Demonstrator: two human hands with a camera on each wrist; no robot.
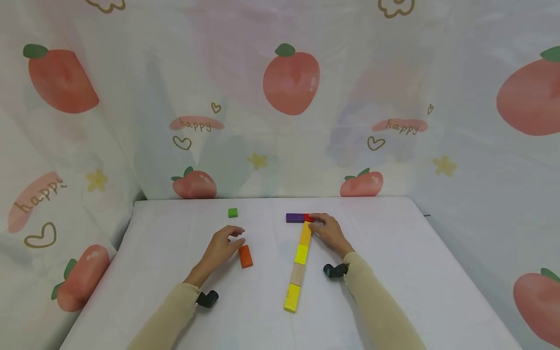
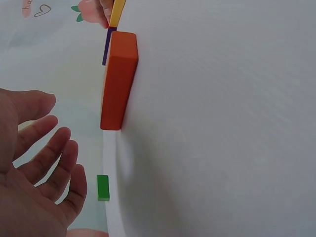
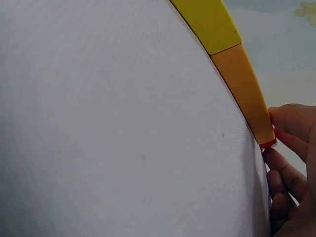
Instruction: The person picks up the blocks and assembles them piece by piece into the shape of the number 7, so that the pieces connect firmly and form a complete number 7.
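Note:
At the far end of a row of blocks, my right hand (image 1: 330, 234) pinches a small red block (image 1: 308, 218), its thumb beside the yellow-orange block (image 1: 306, 234). A purple block (image 1: 295, 218) lies against the red one on the left. Toward me the row runs on through a yellow block (image 1: 301, 254), a beige block (image 1: 297, 274) and another yellow block (image 1: 292, 297). My left hand (image 1: 220, 248) holds nothing, its fingers loosely bent above the table near an orange block (image 2: 118, 84). In the right wrist view the fingers mostly hide the red block.
A small green block (image 1: 233, 213) lies near the back of the white table (image 1: 175, 223), beyond my left hand. A printed cloth (image 1: 288, 146) hangs behind and at both sides of the table.

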